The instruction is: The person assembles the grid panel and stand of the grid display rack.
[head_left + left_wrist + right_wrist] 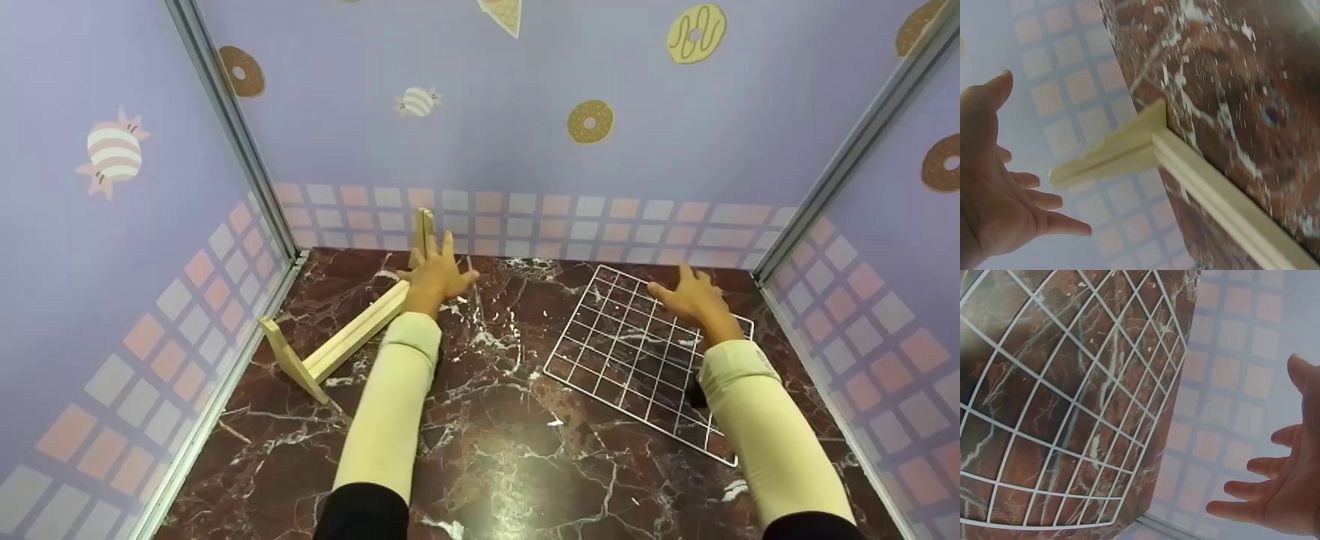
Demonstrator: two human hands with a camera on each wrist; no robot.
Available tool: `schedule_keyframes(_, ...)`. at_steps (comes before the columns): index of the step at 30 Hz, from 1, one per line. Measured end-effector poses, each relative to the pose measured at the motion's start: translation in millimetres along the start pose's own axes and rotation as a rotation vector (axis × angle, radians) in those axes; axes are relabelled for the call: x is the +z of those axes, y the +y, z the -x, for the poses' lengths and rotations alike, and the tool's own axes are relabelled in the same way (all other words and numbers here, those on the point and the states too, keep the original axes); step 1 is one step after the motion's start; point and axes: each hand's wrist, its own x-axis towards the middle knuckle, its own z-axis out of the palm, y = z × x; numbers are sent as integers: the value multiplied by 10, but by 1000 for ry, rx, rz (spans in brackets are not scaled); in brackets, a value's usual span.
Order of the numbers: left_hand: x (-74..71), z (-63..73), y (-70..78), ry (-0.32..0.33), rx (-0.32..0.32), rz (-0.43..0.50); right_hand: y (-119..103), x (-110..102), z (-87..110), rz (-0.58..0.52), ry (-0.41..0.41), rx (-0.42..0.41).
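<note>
My left hand [437, 277] hovers with spread fingers over the far end of a pale wooden stand [356, 330]. In the left wrist view, the stand's upright end piece [1112, 152] and long bar [1224, 208] are apart from the spread fingers of the left hand [1010, 202]. A white wire grid panel [630, 360] lies on the marbled surface at the right. Above its far right part is my right hand [694, 300], fingers extended and holding nothing. The right wrist view shows the grid [1067, 399] and the right hand [1280, 478] with a gap between them.
The dark red marbled surface [495, 442] is bounded by a lilac back wall [495, 165] and side walls [97, 270] printed with sweets and tiles. Small white flecks are scattered near the middle. Metal posts [240, 135] stand at the back corners.
</note>
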Motion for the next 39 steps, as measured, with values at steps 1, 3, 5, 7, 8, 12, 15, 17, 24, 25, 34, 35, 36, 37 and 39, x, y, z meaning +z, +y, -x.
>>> schedule_keyframes(1, 34, 3, 40, -9, 5, 13, 31, 4, 5, 2, 5, 6)
schedule_keyframes(3, 105, 7, 120, -24, 14, 27, 90, 14, 25, -8, 12, 27)
schedule_keyframes(5, 177, 7, 194, -39, 22, 25, 155, 29, 45, -26, 16, 57)
schedule_keyframes(7, 249, 12, 259, -52, 30, 20, 217, 47, 71, -48, 28, 84)
schedule_keyframes(8, 286, 15, 288, -58, 32, 16, 249, 58, 84, -59, 32, 99)
schedule_keyframes(12, 438, 30, 392, -75, 44, 23, 387, 85, 145, -74, 50, 142)
schedule_keyframes(15, 565, 35, 463, -84, 62, 30, 500, 98, 194, -82, 44, 168)
schedule_keyframes(17, 654, 41, 510, -85, 81, 27, 565, 111, 233, -92, 39, 191)
schedule_keyframes(24, 972, 106, 650, -85, 100, 50, 729, 237, 301, -118, 58, 266)
schedule_keyframes(25, 1015, 116, 668, -90, 100, 62, 746, 263, 303, -123, 55, 277)
schedule_keyframes(34, 1401, 236, 826, -112, 101, 106, 938, 494, 391, -153, -11, 373)
schedule_keyframes(35, 1431, 259, 839, -114, 102, 114, 963, 520, 410, -160, -22, 382)
schedule_keyframes(36, 1454, 286, 852, -110, 105, 119, 985, 544, 431, -162, -30, 390)
schedule_keyframes(37, 1478, 305, 865, -115, 103, 125, 1010, 569, 452, -160, -29, 396)
schedule_keyframes(39, 1529, 327, 893, -123, 104, 124, 1058, 610, 491, -145, -30, 408)
